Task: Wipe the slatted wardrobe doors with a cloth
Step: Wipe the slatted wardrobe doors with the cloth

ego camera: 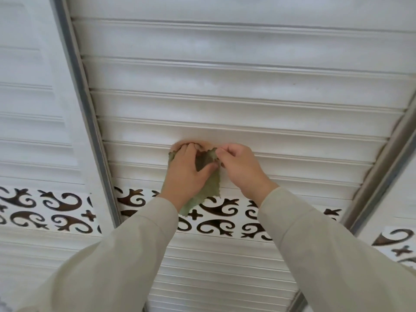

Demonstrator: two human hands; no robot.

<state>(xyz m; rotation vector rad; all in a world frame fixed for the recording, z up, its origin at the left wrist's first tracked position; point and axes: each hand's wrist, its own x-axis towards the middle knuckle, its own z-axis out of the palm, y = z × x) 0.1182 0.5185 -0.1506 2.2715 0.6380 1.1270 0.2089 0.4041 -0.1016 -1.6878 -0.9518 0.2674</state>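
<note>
A white slatted wardrobe door [247, 104] fills the middle of the view, running up and away from me. A thin green cloth [208, 188] hangs against its lower slats. My left hand [184, 174] presses the cloth flat on a slat, fingers spread over it and the thumb pinning its middle. My right hand [238, 167] pinches the cloth's upper right corner between thumb and fingers. The cloth's lower end dangles over the patterned band. Both arms wear pale beige sleeves.
A grey metal frame strip [85, 104] bounds the door on the left, another frame strip [380, 176] on the right. A neighbouring slatted door [31, 122] lies at left. A white band with dark brown scroll cut-outs [220, 210] crosses the doors below my hands.
</note>
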